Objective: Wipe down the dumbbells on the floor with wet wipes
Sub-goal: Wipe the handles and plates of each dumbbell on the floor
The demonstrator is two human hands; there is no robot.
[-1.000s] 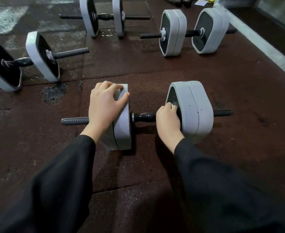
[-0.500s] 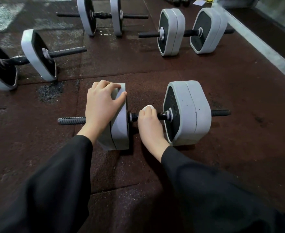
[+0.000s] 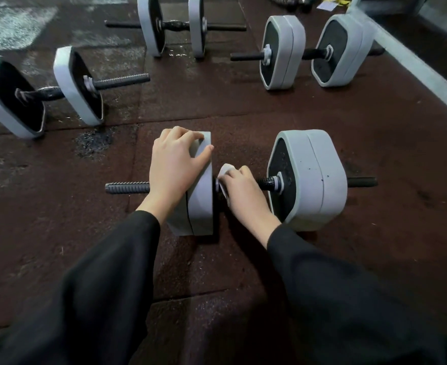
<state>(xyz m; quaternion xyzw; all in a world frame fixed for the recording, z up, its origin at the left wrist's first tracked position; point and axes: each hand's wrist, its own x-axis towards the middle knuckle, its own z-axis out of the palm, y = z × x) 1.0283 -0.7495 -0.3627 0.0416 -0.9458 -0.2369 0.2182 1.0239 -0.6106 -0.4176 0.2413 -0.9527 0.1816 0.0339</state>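
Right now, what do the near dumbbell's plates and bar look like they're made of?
The plates look like matte grey plastic or rubber-coated shells with faint scuffs and black textured inner faces. The bar looks like dark metal, judging by its threaded ridges, though it could be coated.

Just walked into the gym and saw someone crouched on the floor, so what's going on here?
A person is wiping a dumbbell on the rubber floor. Their left hand grips the top of its left weight plate to steady it, while the right hand holds a white wet wipe around the handle, close to that plate. Three other dumbbells lie further back.
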